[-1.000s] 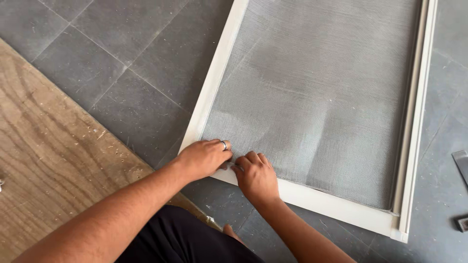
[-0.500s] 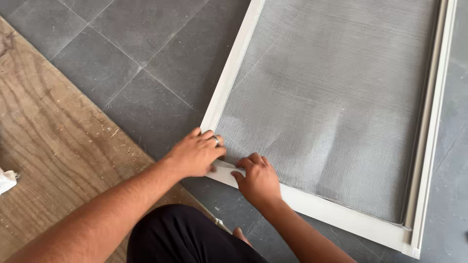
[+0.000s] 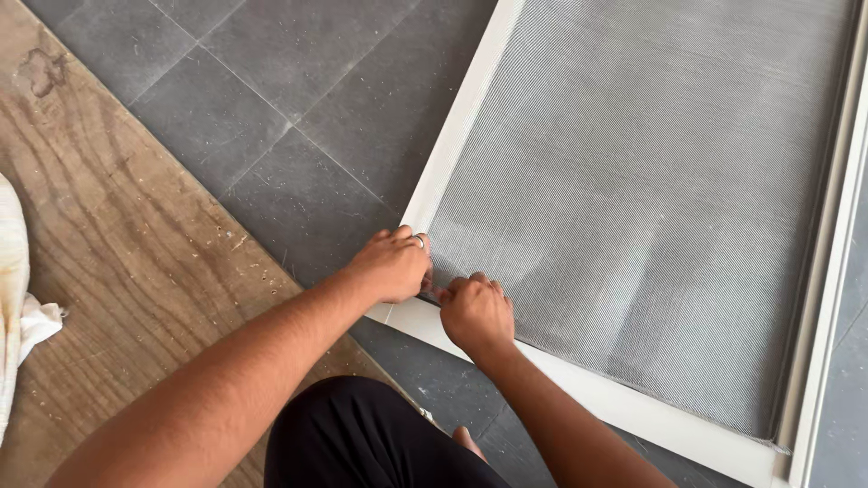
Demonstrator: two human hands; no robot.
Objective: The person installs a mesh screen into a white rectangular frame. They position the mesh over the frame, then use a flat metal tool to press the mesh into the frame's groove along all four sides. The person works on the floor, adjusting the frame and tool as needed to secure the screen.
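My left hand (image 3: 394, 266) is curled into a loose fist at the near left corner of the white screen frame (image 3: 452, 154), knuckles up, a ring showing on one finger. The fingers are folded down onto the corner; whether they pinch anything underneath I cannot tell, since the back of the hand hides the tips. My right hand (image 3: 476, 314) sits just beside it, almost touching, also closed in a fist, thumb and fingers drawn together right at the edge where the grey mesh (image 3: 651, 208) meets the frame's near rail. It seems to nip the mesh edge or something thin there, but the grip itself is hidden.

The mesh spreads away from both hands, up and to the right, stretched flat inside the frame. The frame lies flat on the dark grey tiled floor (image 3: 271, 108): its left rail runs from my left hand up toward the top of the view, its near rail runs from under my right wrist down to the lower right corner, and the right rail stands along the right edge.

To the left of my left forearm lies a sheet of plywood (image 3: 117, 262), stained and dusty, with a bit of pale cloth (image 3: 18, 316) on its left edge. My knee in black fabric (image 3: 362, 434) is at the bottom, between my arms.
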